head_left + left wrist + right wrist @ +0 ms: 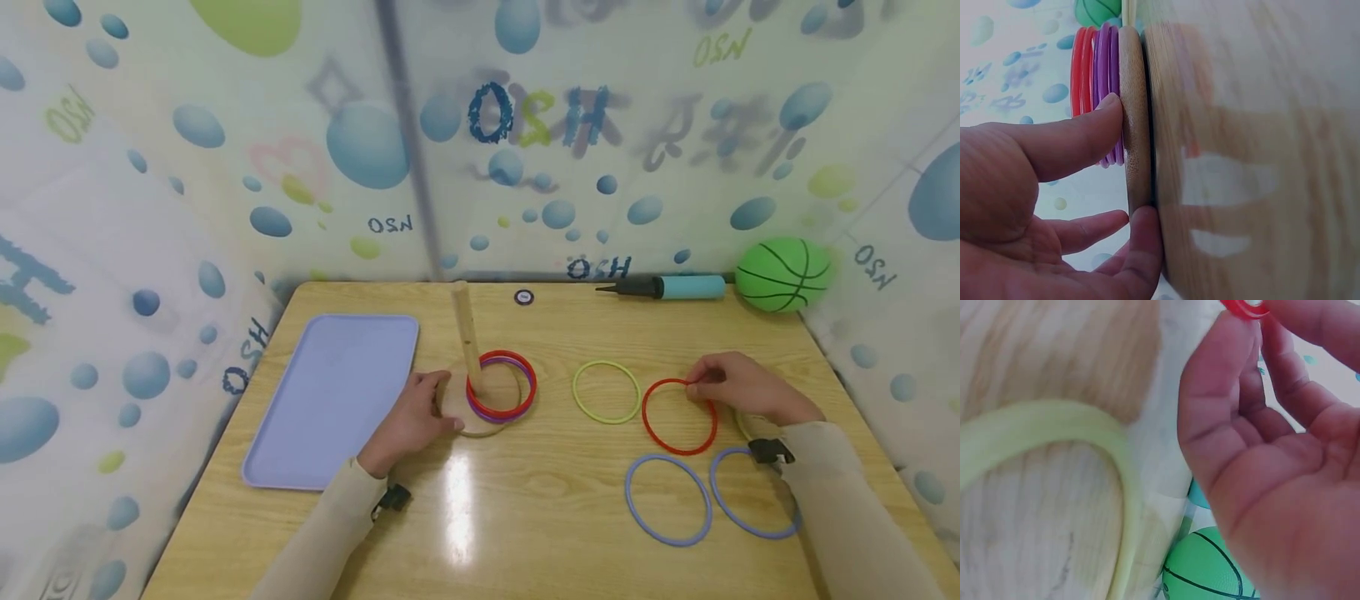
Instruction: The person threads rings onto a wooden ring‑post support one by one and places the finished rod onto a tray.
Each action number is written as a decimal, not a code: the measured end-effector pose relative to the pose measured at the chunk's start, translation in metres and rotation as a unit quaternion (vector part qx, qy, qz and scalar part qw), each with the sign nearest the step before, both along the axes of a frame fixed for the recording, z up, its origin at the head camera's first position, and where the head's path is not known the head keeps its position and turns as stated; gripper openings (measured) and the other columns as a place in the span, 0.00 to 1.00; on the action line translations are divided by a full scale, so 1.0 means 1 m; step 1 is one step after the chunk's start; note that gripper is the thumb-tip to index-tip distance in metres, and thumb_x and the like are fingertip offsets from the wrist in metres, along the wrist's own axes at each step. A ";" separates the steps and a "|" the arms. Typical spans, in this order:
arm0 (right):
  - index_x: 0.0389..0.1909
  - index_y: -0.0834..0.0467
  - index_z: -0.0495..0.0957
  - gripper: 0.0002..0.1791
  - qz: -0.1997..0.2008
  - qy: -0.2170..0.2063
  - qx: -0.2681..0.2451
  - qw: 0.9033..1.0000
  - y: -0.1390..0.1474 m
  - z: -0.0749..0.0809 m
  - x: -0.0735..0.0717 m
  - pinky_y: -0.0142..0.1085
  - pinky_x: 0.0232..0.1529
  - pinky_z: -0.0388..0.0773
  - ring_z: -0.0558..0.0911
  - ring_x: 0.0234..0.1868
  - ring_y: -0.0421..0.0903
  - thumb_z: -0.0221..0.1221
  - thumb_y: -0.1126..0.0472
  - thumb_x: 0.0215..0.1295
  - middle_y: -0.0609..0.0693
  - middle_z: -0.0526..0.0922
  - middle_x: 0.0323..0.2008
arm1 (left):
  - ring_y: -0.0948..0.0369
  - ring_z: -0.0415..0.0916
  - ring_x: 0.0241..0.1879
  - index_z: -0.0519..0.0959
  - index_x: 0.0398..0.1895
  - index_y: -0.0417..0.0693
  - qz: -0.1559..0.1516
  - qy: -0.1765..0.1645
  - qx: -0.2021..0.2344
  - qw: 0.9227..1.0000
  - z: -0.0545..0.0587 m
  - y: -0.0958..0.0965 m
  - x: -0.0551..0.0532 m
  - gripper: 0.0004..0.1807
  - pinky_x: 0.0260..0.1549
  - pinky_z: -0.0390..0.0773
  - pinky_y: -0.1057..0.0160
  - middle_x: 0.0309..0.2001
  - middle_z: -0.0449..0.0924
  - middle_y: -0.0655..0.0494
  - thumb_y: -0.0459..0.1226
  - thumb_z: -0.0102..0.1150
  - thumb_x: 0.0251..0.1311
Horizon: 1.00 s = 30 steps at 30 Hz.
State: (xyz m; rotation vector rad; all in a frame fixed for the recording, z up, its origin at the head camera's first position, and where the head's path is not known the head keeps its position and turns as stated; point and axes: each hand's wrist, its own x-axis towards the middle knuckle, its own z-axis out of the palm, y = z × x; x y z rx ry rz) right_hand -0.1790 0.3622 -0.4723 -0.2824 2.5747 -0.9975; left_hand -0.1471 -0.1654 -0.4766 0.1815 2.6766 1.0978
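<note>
At the centre of the table, my left hand (412,421) holds the edge of a round wooden base (1135,125), thumb on its top and fingers at its rim. A wooden peg (467,333) rises from this base, circled by stacked red rings (534,379) and purple rings (1105,69). On the right, my right hand (738,387) pinches another red ring (647,425) between thumb and fingers. Left of that ring lies a yellow ring (576,396). Partly hidden below my right hand is a second yellow ring (1125,500).
Two blue rings (630,508) lie nearer the front right. A lilac tray (337,400) sits at the left. Along the back are a small dark disc (524,297), a blue hand pump (690,287) and a green ball (783,275). Patterned curtains surround the table (540,517).
</note>
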 end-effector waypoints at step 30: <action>0.66 0.57 0.77 0.21 -0.021 0.013 -0.183 0.983 -0.072 0.083 0.022 0.46 0.42 0.89 0.86 0.39 0.49 0.61 0.53 0.79 0.60 0.83 0.42 | 0.41 0.67 0.71 0.64 0.80 0.40 -0.007 0.001 -0.011 1.000 0.000 0.000 0.002 0.48 0.71 0.70 0.41 0.71 0.65 0.34 0.37 0.78 0.59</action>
